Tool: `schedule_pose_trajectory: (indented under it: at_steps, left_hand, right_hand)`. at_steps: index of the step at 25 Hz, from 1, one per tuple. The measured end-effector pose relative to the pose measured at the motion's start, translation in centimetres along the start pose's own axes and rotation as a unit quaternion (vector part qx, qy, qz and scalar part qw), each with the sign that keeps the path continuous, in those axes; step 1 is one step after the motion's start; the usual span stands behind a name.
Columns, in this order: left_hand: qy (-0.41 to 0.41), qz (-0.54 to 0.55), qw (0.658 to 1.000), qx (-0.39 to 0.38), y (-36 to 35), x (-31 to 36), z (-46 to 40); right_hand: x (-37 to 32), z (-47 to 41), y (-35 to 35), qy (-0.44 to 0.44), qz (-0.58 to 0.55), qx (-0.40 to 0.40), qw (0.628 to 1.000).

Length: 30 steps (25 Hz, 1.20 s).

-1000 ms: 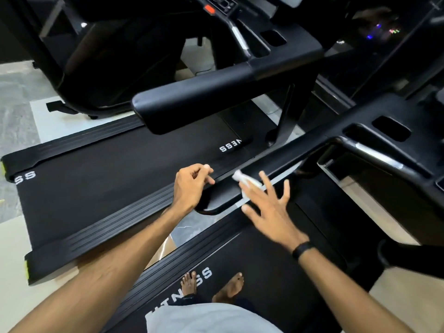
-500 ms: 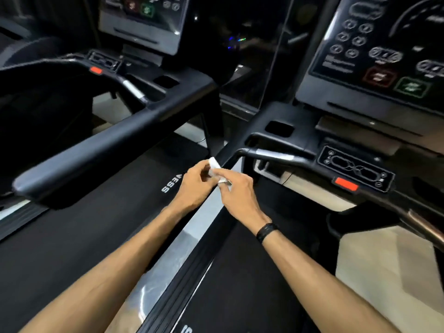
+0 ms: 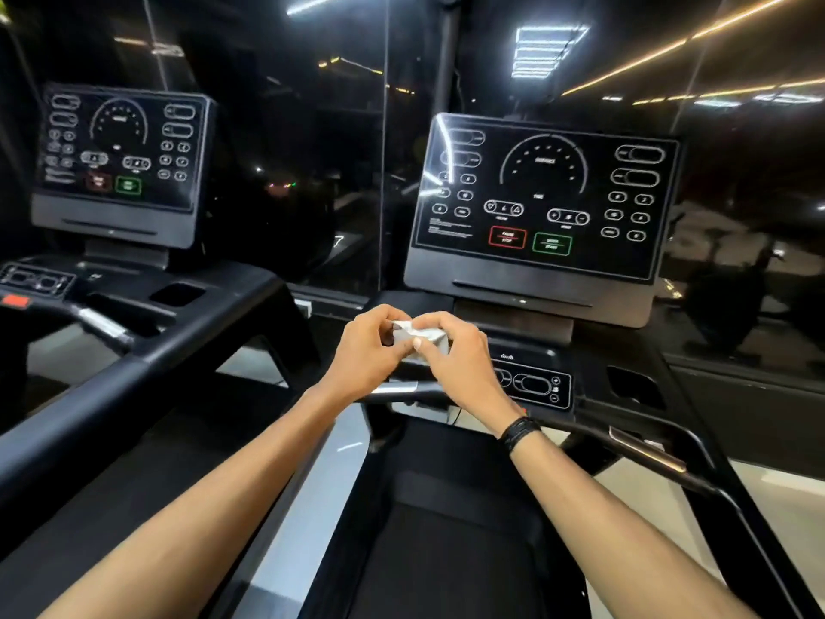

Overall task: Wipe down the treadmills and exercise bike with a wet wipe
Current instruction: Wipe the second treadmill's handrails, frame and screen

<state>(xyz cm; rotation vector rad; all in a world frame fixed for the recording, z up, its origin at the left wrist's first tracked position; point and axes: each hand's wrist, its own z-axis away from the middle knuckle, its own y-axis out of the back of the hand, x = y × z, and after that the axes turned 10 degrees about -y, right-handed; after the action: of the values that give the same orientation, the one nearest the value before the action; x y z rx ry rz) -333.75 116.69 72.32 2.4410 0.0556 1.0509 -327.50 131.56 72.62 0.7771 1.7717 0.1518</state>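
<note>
A small white wet wipe (image 3: 417,337) is held between both hands in front of me, at chest height. My left hand (image 3: 366,355) pinches its left side and my right hand (image 3: 460,364) grips its right side, fingers curled over it. Straight ahead stands a black treadmill with its console screen (image 3: 542,203) and a lower control panel (image 3: 533,386). A second black treadmill with its own console (image 3: 120,149) stands to the left. The belt (image 3: 446,551) of the near treadmill runs under my arms.
A thick black handrail (image 3: 147,382) of the left treadmill crosses the left side. The near treadmill's right handrail (image 3: 660,462) runs down the right. Dark glass panels (image 3: 312,149) behind the consoles reflect ceiling lights. Pale floor (image 3: 781,507) shows at the right.
My view has lifted from the treadmill decks to the consoles. Both hands came together on the wipe and rose with it in front of the near treadmill's console.
</note>
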Motion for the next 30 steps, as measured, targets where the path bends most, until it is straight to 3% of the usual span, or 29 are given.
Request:
schedule_pose_trajectory:
  at_steps: [4,15,21,25,30]
  left_hand:
    - [-0.033,0.030,0.999,-0.020,-1.7,2.5,-3.1]
    - [-0.029,0.089,0.995,-0.018,-7.7,4.6,-6.6]
    - [-0.034,0.137,0.990,0.006,-10.8,6.1,-8.7]
    - [-0.017,0.175,0.984,-0.022,-12.6,7.2,-10.4]
    - [-0.005,0.159,0.987,-0.024,-13.7,7.4,-11.3]
  right_hand:
    - [0.2,-1.5,3.7,-0.008,0.013,0.039,0.999]
    - [2.8,-2.0,10.5,-0.045,0.042,0.077,0.995]
    - [3.5,-3.3,13.7,-0.029,0.064,0.047,0.996]
    - [4.5,-4.8,15.9,-0.015,0.095,0.050,0.994]
    - [5.1,-6.6,17.5,-0.020,0.066,0.049,0.996]
